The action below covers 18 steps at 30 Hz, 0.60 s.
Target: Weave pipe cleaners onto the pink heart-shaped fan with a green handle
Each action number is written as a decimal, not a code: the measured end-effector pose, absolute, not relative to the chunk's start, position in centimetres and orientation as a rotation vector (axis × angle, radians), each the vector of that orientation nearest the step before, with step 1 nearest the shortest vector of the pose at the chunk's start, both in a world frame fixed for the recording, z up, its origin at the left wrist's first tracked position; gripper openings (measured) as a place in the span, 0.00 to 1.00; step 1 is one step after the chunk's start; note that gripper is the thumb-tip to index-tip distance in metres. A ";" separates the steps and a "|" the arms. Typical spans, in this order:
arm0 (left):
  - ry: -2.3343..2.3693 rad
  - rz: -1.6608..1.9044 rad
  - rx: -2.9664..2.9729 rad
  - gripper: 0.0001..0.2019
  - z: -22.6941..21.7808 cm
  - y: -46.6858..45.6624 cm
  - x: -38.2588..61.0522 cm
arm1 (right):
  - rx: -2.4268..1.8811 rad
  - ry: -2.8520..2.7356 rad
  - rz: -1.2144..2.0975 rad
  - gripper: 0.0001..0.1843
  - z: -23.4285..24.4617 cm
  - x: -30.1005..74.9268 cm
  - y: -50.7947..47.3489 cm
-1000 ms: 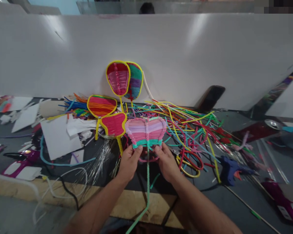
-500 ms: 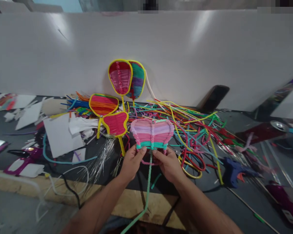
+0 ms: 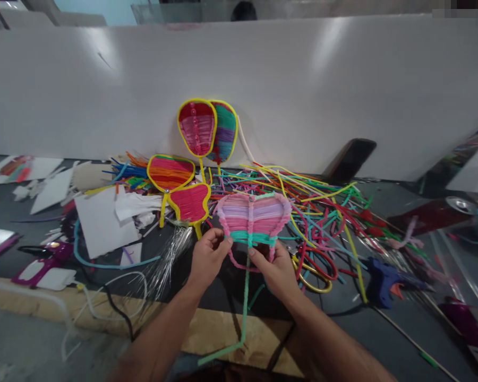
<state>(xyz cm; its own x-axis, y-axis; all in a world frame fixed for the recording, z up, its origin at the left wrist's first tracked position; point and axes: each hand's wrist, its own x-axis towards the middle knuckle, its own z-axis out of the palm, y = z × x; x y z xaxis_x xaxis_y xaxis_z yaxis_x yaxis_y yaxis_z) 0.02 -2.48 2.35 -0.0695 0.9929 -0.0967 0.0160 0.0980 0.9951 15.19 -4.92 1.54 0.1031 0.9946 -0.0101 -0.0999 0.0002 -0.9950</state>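
Observation:
A pipe-cleaner fan (image 3: 258, 215) with a pink frame is held up in front of me, filled with pink and lilac rows and a teal band at the bottom. A light green pipe cleaner (image 3: 246, 302) runs down from its middle and bends to the left near its end. My left hand (image 3: 211, 257) pinches the fan's lower left edge by the teal band. My right hand (image 3: 276, 265) grips the lower right side, thumb near the centre stem. Below the band, the frame's lower pink loop encloses an unfilled gap.
Finished yellow-edged fans (image 3: 197, 127) lean on the white board behind. Loose pipe cleaners (image 3: 318, 201), gold-handled scissors (image 3: 318, 284), a blue glue gun (image 3: 386, 281), a phone (image 3: 352, 159) and a can (image 3: 430, 215) lie right. Left are white card (image 3: 103, 223), silver tinsel strands (image 3: 171, 254) and a purple glue gun (image 3: 43, 265).
The fan has shifted slightly right. My left hand has slid to its outer left edge, its fingers now curled there. The green pipe cleaner's lower end has swung up a little.

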 end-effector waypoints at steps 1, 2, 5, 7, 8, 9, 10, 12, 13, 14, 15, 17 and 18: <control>1.324 1.174 1.134 0.09 2.4 -2.5 0.0 | -1.193 -1.060 1.183 0.09 1.5 15.2 -4.9; 1.330 1.169 1.145 0.09 2.4 -2.5 0.0 | -1.195 -1.055 1.190 0.09 1.5 15.2 -4.9; 1.340 1.164 1.152 0.09 2.5 -2.5 0.0 | -1.181 -1.030 1.231 0.10 1.1 15.2 -4.8; 1.323 1.161 1.138 0.09 2.6 -2.5 -0.1 | -1.173 -1.020 1.251 0.11 0.8 15.3 -4.8; 1.308 1.158 1.131 0.08 2.6 -2.4 -0.1 | -1.174 -1.017 1.253 0.11 0.7 15.3 -4.8; 1.291 1.152 1.128 0.08 2.6 -2.4 -0.1 | -1.175 -1.015 1.252 0.11 0.6 15.3 -4.7; 1.272 1.141 1.130 0.07 2.6 -2.4 -0.1 | -1.174 -1.011 1.250 0.12 0.6 15.3 -4.7; 1.240 1.115 1.146 0.07 2.5 -2.3 -0.1 | -1.162 -0.994 1.252 0.12 0.6 15.2 -4.7; 1.236 1.108 1.154 0.08 2.5 -2.3 -0.1 | -1.156 -0.987 1.256 0.11 0.6 15.2 -4.7; 1.239 1.103 1.159 0.08 2.5 -2.3 -0.1 | -1.151 -0.984 1.259 0.11 0.7 15.2 -4.8; 1.247 1.101 1.163 0.08 2.6 -2.4 -0.1 | -1.149 -0.986 1.258 0.11 0.7 15.2 -4.8; 1.262 1.097 1.169 0.07 2.6 -2.4 -0.1 | -1.149 -1.004 1.251 0.10 0.9 15.1 -4.9; 1.263 1.094 1.170 0.07 2.6 -2.4 -0.1 | -1.148 -1.008 1.252 0.10 0.9 15.1 -4.9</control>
<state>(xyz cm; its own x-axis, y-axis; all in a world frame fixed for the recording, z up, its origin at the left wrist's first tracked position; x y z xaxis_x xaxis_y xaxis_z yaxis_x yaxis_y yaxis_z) -0.07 -2.43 2.58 0.0260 0.9941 -0.1057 0.0372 0.1047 0.9938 15.12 -4.88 0.93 0.0777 0.9960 -0.0439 -0.1697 -0.0301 -0.9850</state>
